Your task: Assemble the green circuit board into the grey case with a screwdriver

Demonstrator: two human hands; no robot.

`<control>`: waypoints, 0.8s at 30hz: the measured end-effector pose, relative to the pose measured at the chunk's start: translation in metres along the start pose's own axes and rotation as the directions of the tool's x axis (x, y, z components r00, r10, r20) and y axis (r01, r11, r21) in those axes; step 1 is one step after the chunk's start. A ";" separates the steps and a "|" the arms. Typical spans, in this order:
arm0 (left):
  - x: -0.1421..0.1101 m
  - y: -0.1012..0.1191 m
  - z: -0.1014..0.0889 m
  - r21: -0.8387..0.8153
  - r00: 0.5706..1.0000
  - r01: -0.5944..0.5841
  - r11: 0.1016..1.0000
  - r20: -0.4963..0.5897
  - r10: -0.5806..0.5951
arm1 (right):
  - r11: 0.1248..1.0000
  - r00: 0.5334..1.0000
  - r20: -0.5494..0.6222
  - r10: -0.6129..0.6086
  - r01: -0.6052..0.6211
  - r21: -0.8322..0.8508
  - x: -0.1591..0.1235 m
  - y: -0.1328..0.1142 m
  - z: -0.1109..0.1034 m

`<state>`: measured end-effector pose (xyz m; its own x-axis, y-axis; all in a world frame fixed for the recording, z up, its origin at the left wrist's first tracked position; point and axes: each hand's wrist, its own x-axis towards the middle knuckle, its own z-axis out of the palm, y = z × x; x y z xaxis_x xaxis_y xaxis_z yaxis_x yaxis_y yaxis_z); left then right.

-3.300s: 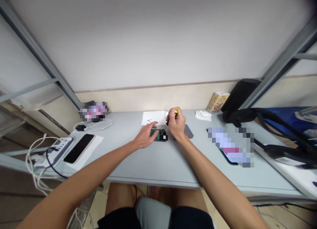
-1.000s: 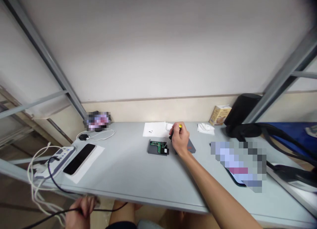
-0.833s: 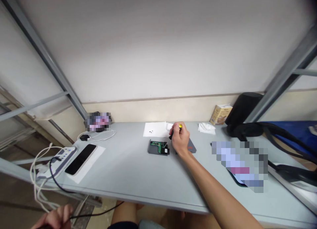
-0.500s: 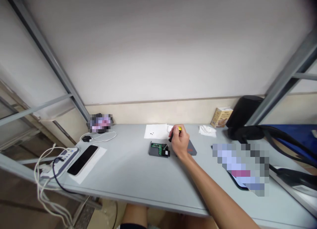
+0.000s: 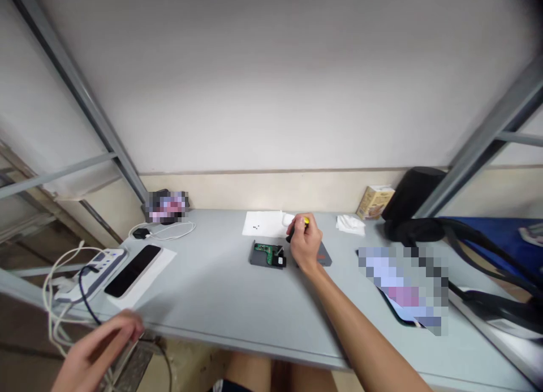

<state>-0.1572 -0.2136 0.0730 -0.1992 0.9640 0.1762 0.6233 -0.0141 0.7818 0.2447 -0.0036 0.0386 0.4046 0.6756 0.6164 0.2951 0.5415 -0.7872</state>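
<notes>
My right hand [image 5: 306, 242] is wrapped round a screwdriver [image 5: 292, 233] with a black and yellow handle. Its shaft slants down to the left, and the tip is at an opened dark grey case [image 5: 258, 261] with a green circuit board [image 5: 270, 252] inside. Whether the tip touches a screw is too small to tell. Partly behind my right wrist lies a flat grey cover [image 5: 324, 254] with a reddish mark. My left hand [image 5: 104, 344], slightly blurred, is over the desk's front left edge, fingers stretched forward and nothing seen in them.
Several tiny dark screws [image 5: 255, 227] lie on white paper [image 5: 265, 216] behind the case. On the left are a phone [image 5: 133, 271], a power strip [image 5: 95, 276] and loose cables. Crumpled tissue [image 5: 350, 224], a small carton [image 5: 375, 202] and another phone [image 5: 403, 315] are on the right.
My left hand left the case, held a black cable below the desk edge, went out of view, and is now back without it. The right hand keeps the screwdriver at the case.
</notes>
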 end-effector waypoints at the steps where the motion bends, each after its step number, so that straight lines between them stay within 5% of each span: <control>1: 0.016 0.015 0.009 -0.018 0.997 -0.078 0.997 0.012 0.078 | 1.000 1.000 -0.011 0.008 -0.008 0.001 0.001 0.000 0.000; 4: 0.062 0.063 0.051 -0.051 0.959 -0.253 0.966 0.122 0.257 | 1.000 0.999 -0.041 0.023 -0.022 0.015 0.004 -0.002 0.001; 7: 0.102 0.094 0.110 -0.090 0.871 -0.431 0.898 0.218 0.440 | 0.999 0.997 -0.069 0.024 -0.022 0.024 0.005 -0.003 0.003; 11: 0.151 0.100 0.188 -0.164 0.746 -0.591 0.790 0.261 0.612 | 1.000 0.997 -0.071 0.013 -0.012 0.011 0.004 -0.003 0.005; 14: 0.181 0.098 0.227 -0.187 0.724 -0.624 0.759 0.228 0.651 | 1.000 0.998 -0.066 -0.006 0.007 0.007 0.003 -0.003 0.004; 19: 0.202 0.090 0.238 -0.230 0.783 -0.590 0.774 0.073 0.618 | 1.000 0.998 -0.053 -0.019 0.018 -0.021 0.001 0.000 0.003; 24: 0.195 0.074 0.230 -0.199 0.745 -0.634 0.747 0.100 0.659 | 0.999 0.998 -0.061 0.012 -0.014 -0.032 0.000 0.006 0.004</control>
<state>0.0241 0.0348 0.0275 0.3379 0.7356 0.5871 0.4413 -0.6748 0.5915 0.2429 0.0012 0.0339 0.4601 0.6504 0.6044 0.3172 0.5154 -0.7961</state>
